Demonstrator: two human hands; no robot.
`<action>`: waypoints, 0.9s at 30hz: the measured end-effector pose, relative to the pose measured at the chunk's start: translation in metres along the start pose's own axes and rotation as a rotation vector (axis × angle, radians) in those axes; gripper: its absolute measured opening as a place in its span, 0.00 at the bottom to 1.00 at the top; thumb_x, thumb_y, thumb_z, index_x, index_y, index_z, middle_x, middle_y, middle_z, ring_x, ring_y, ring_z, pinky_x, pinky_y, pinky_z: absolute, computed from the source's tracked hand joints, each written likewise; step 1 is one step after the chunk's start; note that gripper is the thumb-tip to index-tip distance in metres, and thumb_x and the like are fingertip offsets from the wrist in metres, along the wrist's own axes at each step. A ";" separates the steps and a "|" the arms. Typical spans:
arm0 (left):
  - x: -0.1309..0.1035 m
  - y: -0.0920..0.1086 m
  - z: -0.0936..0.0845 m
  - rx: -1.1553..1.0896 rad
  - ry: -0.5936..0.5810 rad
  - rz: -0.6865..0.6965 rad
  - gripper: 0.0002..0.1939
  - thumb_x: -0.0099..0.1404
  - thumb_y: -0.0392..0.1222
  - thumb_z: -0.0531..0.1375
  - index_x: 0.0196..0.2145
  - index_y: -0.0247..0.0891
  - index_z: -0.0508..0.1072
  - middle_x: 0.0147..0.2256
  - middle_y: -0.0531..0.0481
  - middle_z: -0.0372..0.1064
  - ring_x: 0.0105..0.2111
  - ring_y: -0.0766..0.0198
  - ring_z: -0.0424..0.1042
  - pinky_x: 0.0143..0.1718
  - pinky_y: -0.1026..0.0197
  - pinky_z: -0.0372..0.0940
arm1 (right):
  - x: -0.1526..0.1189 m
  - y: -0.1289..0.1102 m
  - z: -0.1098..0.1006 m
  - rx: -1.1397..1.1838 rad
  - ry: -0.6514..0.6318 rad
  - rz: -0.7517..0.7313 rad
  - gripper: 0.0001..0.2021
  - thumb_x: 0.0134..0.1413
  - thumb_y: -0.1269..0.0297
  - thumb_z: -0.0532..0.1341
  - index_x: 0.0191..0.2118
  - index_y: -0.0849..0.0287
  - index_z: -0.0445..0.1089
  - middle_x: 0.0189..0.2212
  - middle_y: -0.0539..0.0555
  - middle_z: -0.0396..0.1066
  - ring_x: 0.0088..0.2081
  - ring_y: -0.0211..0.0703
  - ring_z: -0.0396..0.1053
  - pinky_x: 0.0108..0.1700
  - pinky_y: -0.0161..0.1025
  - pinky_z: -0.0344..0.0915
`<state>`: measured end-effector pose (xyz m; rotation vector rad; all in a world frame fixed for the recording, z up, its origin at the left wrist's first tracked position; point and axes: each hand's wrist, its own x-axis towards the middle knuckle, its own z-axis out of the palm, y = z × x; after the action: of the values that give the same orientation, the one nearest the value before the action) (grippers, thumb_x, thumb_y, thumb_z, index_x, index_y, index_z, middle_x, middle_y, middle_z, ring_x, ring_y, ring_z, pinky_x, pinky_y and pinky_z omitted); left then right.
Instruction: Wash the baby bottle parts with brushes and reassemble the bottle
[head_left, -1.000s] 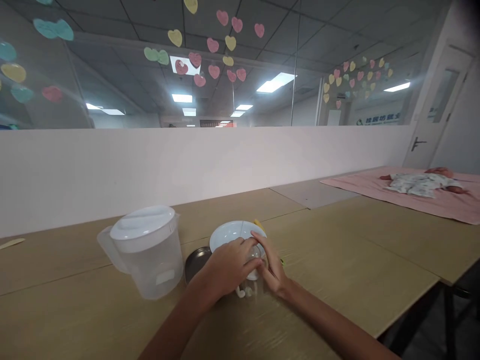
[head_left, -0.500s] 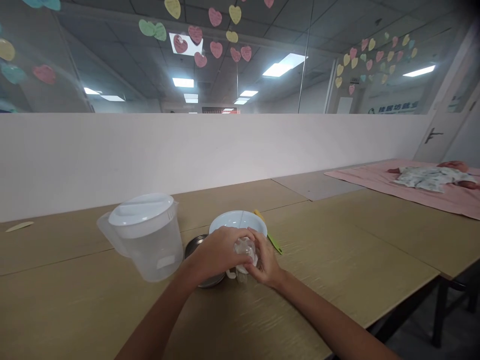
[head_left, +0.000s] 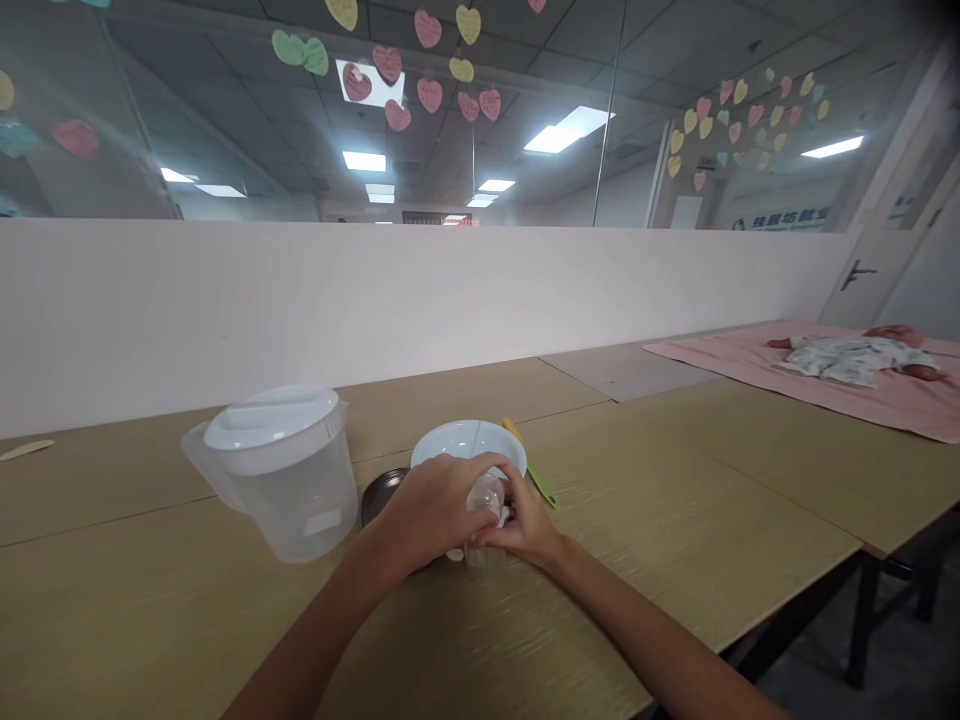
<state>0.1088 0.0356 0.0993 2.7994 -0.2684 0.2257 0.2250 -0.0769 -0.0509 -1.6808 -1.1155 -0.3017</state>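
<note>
A small clear bottle [head_left: 480, 552] with a clear rounded cap [head_left: 487, 493] stands upright between my hands. My left hand [head_left: 442, 505] curls round the cap from the left, and my right hand [head_left: 525, 515] closes on it from the right. Something white shows by the right fingers, too small to make out. Right behind the hands is a white bowl [head_left: 465, 437]. A dark metal dish [head_left: 382, 492] is partly hidden under my left hand and wrist.
At the left stands a lidded clear pitcher [head_left: 300, 500]. A yellow-green utensil [head_left: 541, 487] lies right of the bowl. On the far right a baby doll [head_left: 847, 358] lies on a pink cloth [head_left: 720, 362]. A low wall [head_left: 420, 300] runs behind the table [head_left: 675, 500].
The view has shifted slightly, so most things sit a little further left. Both hands stay on the bottle's cap, with the fingers slightly moved round it.
</note>
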 end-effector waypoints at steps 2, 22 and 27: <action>0.001 -0.003 -0.001 -0.041 0.067 -0.028 0.19 0.56 0.45 0.55 0.46 0.48 0.69 0.28 0.55 0.70 0.29 0.61 0.68 0.27 0.65 0.55 | -0.001 0.003 0.001 -0.033 0.013 -0.023 0.48 0.33 0.33 0.60 0.57 0.61 0.50 0.26 0.52 0.69 0.25 0.44 0.67 0.27 0.39 0.64; 0.028 -0.081 0.038 -0.149 -0.093 -0.107 0.17 0.60 0.46 0.53 0.46 0.38 0.61 0.46 0.45 0.66 0.45 0.56 0.65 0.46 0.55 0.60 | 0.001 -0.002 0.001 -0.077 -0.032 -0.075 0.36 0.48 0.42 0.56 0.57 0.59 0.48 0.31 0.53 0.70 0.29 0.43 0.67 0.32 0.38 0.63; 0.025 -0.078 0.031 -0.211 -0.194 -0.051 0.17 0.63 0.48 0.49 0.47 0.40 0.66 0.47 0.47 0.68 0.45 0.58 0.66 0.46 0.59 0.59 | 0.001 -0.005 -0.001 -0.133 -0.016 -0.088 0.34 0.50 0.43 0.55 0.56 0.60 0.50 0.31 0.54 0.71 0.30 0.43 0.68 0.33 0.37 0.64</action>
<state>0.1536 0.0939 0.0523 2.6153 -0.2492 -0.0822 0.2218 -0.0767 -0.0463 -1.7556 -1.2057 -0.4266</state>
